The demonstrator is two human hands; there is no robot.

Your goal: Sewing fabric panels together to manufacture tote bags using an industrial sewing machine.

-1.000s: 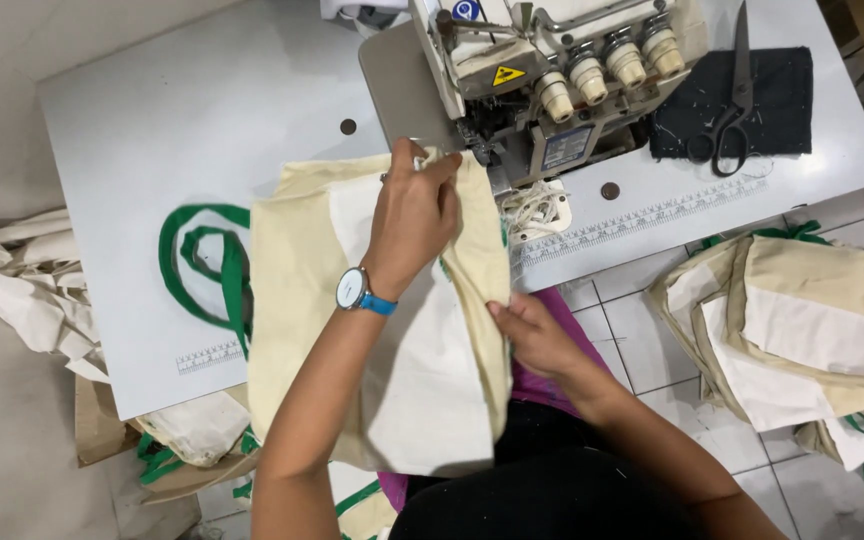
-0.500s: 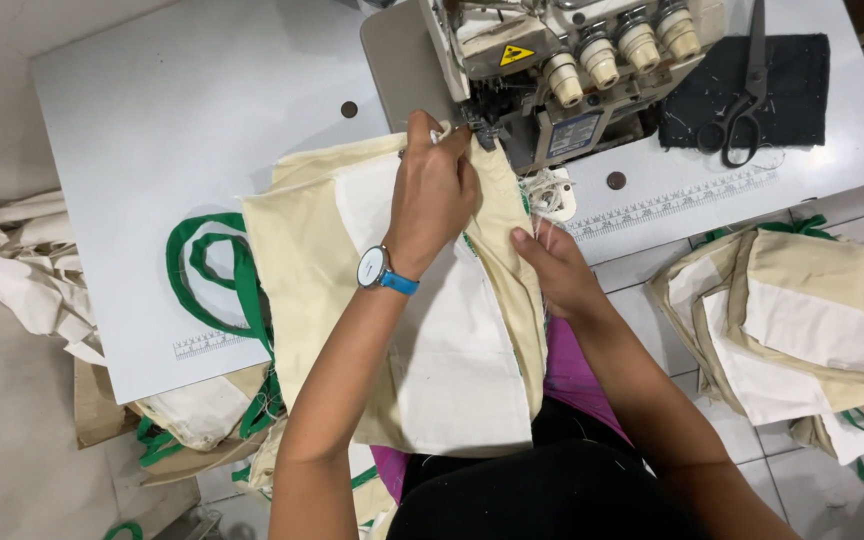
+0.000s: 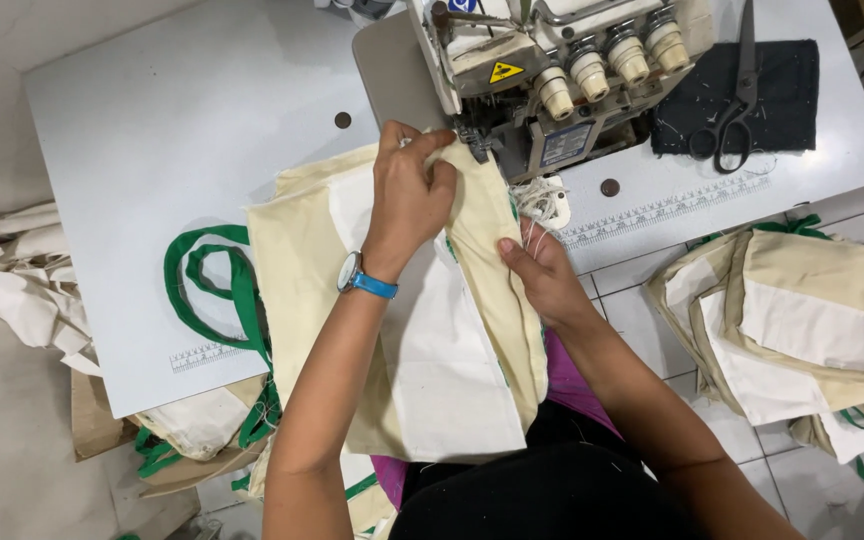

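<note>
The left hand (image 3: 410, 195) is pressing down, fingers curled, on the cream fabric bag (image 3: 392, 330) at the sewing machine (image 3: 542, 80), pinning the seam edge flat against the presser foot. The right hand (image 3: 542, 275) is lying open on the folded edge, thumb and fingers steadying it straight. The bag is lying across the surface (image 3: 162, 150), its tail hanging toward the lap.

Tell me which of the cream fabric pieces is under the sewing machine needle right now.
The cream and white piece on the table, pinched by the left hand and steadied by the right hand. The others lie stacked off to the right.
</note>
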